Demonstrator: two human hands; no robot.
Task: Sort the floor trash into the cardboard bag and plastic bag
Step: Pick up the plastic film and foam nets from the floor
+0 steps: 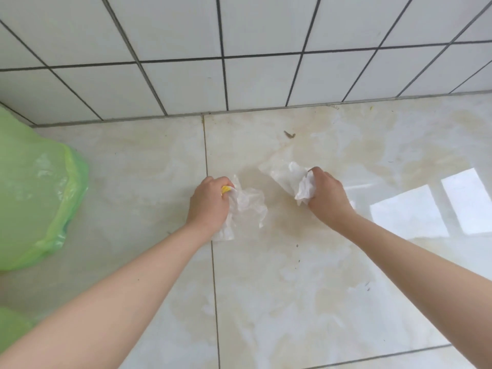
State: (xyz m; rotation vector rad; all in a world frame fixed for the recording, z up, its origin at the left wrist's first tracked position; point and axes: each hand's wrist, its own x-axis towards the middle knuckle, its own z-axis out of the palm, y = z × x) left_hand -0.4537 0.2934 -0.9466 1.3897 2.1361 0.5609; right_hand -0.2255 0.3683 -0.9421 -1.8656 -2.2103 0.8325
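Two bare forearms reach in from the near edge toward the middle of the glossy beige marble-look floor tiles (266, 288), each hand busy with its own scrap, likely so both pieces get cleared in one stoop. The left hand (209, 202) has its fingers curled round a crumpled clear plastic wrapper with a small yellow bit (246, 206); most of the film spills right of the fist, so the hold looks like a bunching grab, not a neat pinch. The right hand (326, 194) grips a wad of crumpled white paper or tissue (306, 189), and a flat clear plastic sheet (278, 173) lies under it on the floor; whether the fingers also catch that sheet cannot be told. The two scraps are apart, with bare tile between. At far left the translucent green plastic bag (34, 187) sits bulging on the floor, within reach of the left arm. No cardboard bag in view. Farther off, a small brown debris piece (289, 134) lies near the white tiled wall (239, 35).
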